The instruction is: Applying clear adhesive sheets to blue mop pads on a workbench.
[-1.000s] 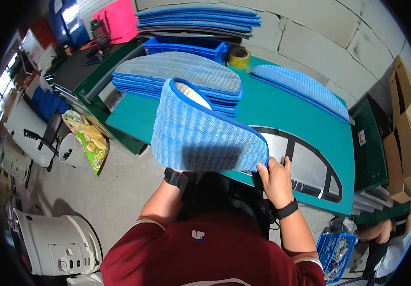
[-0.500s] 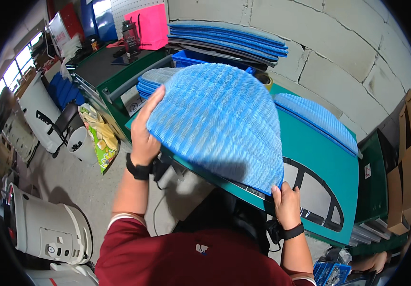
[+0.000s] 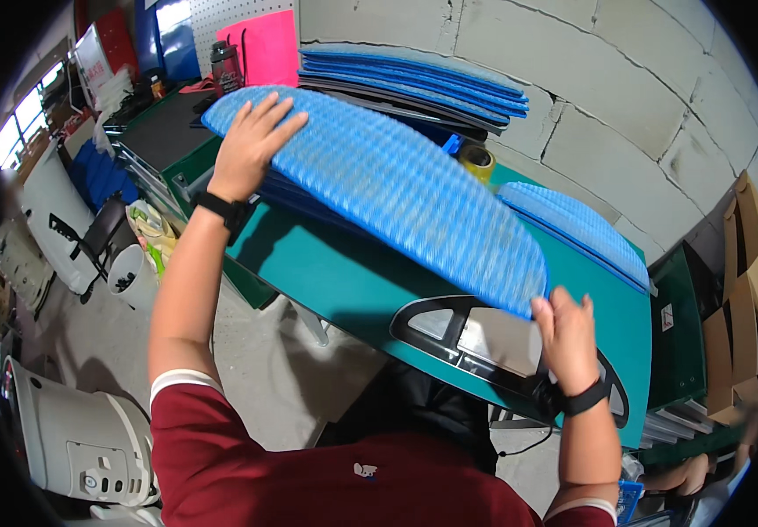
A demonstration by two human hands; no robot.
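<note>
Head view, L to R: white bucket (image 3: 130, 274) on floor, then L hand (image 3: 254, 145), fingers spread on top of blue pad (image 3: 397, 193) near its L end, can't tell if gripping. Pad's up over green bench (image 3: 331, 285), spanning btwn the well-apart hands, w/ dark-edged frame (image 3: 502, 341) lying near bench's front edge & yellow tape roll (image 3: 477, 162) at rear. R hand (image 3: 567, 338) pinches pad's R corner; more blue pads (image 3: 577, 230) lie beyond, cardboard boxes (image 3: 737, 307) far R.
</note>
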